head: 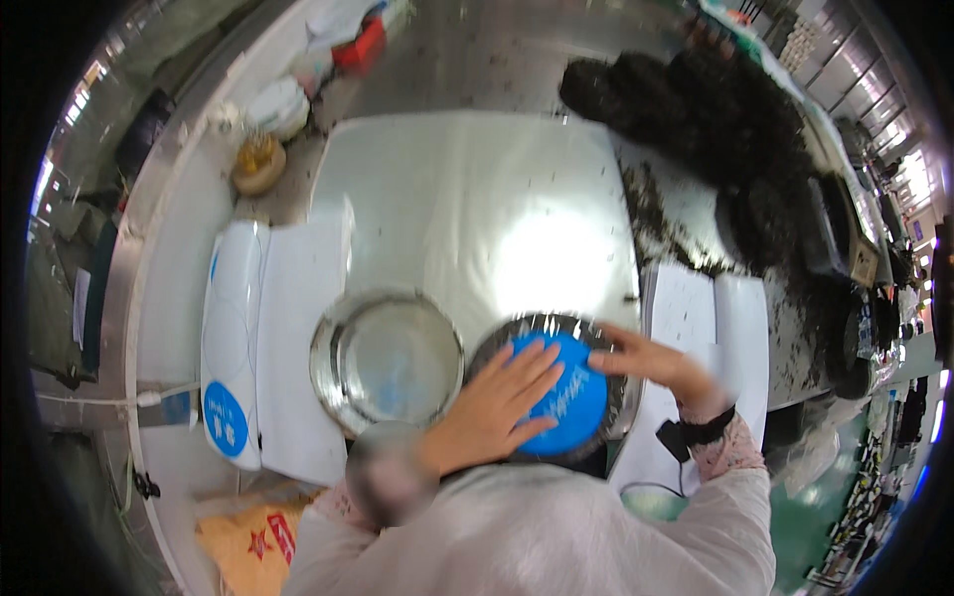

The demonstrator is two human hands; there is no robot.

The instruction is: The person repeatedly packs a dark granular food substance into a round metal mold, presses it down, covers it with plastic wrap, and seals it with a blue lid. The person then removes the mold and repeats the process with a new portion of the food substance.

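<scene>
A dark, round cake (486, 350), apparently under shiny clear film, lies in front of me with a round blue label (577, 413) on top. My left hand (496, 406) rests flat across the label's left part, fingers a little spread. From the right, my right hand (648, 361) touches the cake's upper right rim, its thumb at the label's edge and the fingers apart. Left of the cake is a shallow round metal dish (322, 365), which looks glossy and film-covered inside. Part of the label's print is hidden by my left hand.
Heaped dark dried material (686, 112), like seaweed, lies at the back right with crumbs around it. White machine panels (302, 350) flank the pale sheet (447, 186). A tape roll (257, 167), red box (359, 48) and yellow printed bag (250, 547) are leftward.
</scene>
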